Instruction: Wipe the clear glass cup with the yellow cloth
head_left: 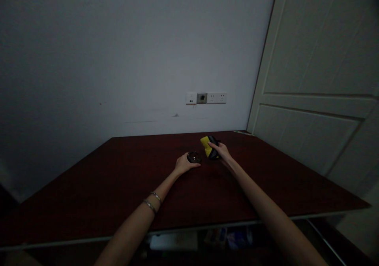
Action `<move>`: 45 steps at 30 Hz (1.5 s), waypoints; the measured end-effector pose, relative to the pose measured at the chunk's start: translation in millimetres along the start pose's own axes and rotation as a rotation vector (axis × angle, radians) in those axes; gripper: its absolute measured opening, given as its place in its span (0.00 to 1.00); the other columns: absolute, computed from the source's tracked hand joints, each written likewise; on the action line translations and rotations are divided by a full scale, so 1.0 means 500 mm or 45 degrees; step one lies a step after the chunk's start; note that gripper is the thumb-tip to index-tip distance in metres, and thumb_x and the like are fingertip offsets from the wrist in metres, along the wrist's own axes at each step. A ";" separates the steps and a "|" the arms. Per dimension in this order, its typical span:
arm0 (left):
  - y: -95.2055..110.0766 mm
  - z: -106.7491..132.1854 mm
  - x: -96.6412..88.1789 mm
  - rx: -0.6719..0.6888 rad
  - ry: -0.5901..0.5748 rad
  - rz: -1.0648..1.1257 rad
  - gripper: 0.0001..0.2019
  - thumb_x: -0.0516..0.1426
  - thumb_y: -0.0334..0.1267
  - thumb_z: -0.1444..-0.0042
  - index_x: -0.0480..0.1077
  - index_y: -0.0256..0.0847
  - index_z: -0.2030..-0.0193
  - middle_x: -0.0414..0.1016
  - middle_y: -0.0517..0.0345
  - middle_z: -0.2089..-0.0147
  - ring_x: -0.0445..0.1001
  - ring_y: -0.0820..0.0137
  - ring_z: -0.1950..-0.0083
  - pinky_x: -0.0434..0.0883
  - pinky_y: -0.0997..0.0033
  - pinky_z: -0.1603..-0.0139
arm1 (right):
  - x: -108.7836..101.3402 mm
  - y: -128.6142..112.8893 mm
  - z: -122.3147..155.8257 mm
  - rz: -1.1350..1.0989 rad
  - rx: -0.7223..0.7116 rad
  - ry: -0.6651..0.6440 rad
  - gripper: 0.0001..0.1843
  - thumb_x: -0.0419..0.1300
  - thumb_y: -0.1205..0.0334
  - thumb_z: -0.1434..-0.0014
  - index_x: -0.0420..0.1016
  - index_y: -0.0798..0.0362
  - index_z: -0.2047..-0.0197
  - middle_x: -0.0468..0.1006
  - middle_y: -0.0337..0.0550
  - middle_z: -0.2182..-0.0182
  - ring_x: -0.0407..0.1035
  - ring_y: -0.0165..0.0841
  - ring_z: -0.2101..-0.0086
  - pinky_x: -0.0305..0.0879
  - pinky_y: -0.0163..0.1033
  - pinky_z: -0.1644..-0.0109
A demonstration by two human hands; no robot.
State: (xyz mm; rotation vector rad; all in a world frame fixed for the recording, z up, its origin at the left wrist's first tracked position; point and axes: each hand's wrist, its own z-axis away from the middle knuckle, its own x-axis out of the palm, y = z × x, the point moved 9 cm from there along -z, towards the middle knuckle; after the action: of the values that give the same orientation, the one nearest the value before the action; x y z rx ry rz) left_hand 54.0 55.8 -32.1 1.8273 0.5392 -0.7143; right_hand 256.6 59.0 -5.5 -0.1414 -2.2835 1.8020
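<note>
My left hand [183, 164] is wrapped round a small dark round object with a glossy top [194, 157], low over the middle of the dark red tabletop [133, 179]; its exact kind is unclear in the dim light. Just to the right, my right hand [222, 151] grips a soft yellow and black thing [209, 147], which looks like a folded cloth or a pouch. A narrow gap separates the two held things. Two bracelets [152, 202] circle my left wrist.
Behind the table rises a pale wall [118, 60] with sockets and switches [216, 98]. A panelled white door [310, 80] stands on the right. Under the table's front edge, an open space holds a white box-like item [174, 241] and some blue packaging [239, 238].
</note>
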 end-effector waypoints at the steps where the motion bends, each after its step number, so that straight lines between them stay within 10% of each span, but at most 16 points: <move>1: 0.001 -0.001 -0.002 0.035 0.018 0.058 0.35 0.65 0.49 0.69 0.65 0.39 0.52 0.73 0.50 0.54 0.70 0.61 0.52 0.66 0.68 0.53 | 0.001 -0.015 0.002 0.118 -0.080 -0.015 0.20 0.64 0.56 0.59 0.72 0.58 0.63 0.78 0.47 0.67 0.73 0.38 0.65 0.69 0.39 0.62; 11: 0.078 0.025 -0.046 0.454 0.217 0.239 0.41 0.63 0.35 0.66 0.49 0.36 0.43 0.61 0.47 0.45 0.63 0.64 0.45 0.62 0.66 0.45 | 0.171 -0.150 0.194 1.345 -1.447 -0.870 0.20 0.50 0.71 0.43 0.64 0.52 0.46 0.69 0.48 0.49 0.58 0.37 0.46 0.57 0.48 0.46; 23: 0.117 0.045 -0.047 0.684 0.169 0.128 0.42 0.63 0.36 0.66 0.49 0.36 0.43 0.58 0.45 0.43 0.60 0.60 0.42 0.59 0.62 0.42 | 0.191 -0.132 0.243 1.748 -2.106 -1.157 0.17 0.45 0.69 0.39 0.64 0.57 0.47 0.69 0.52 0.49 0.57 0.37 0.45 0.58 0.47 0.48; 35: 0.090 0.037 -0.092 0.644 0.443 0.179 0.39 0.62 0.33 0.66 0.51 0.36 0.45 0.60 0.46 0.48 0.64 0.60 0.47 0.64 0.60 0.47 | 0.238 -0.119 0.218 1.887 -1.973 -0.797 0.18 0.47 0.70 0.40 0.64 0.62 0.48 0.70 0.55 0.51 0.62 0.38 0.48 0.58 0.46 0.47; 45: 0.112 0.055 -0.097 0.955 0.507 0.001 0.35 0.57 0.29 0.58 0.47 0.34 0.43 0.55 0.38 0.44 0.55 0.57 0.40 0.59 0.54 0.42 | 0.251 -0.131 0.232 1.802 -1.343 -0.570 0.17 0.51 0.71 0.46 0.65 0.64 0.52 0.72 0.58 0.58 0.64 0.41 0.56 0.56 0.45 0.52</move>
State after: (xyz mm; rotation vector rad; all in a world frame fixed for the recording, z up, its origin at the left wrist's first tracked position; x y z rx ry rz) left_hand 50.0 9.1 31.4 2.7040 0.5666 -0.5901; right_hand 111.6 -39.5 47.4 -2.0828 -3.5507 0.4742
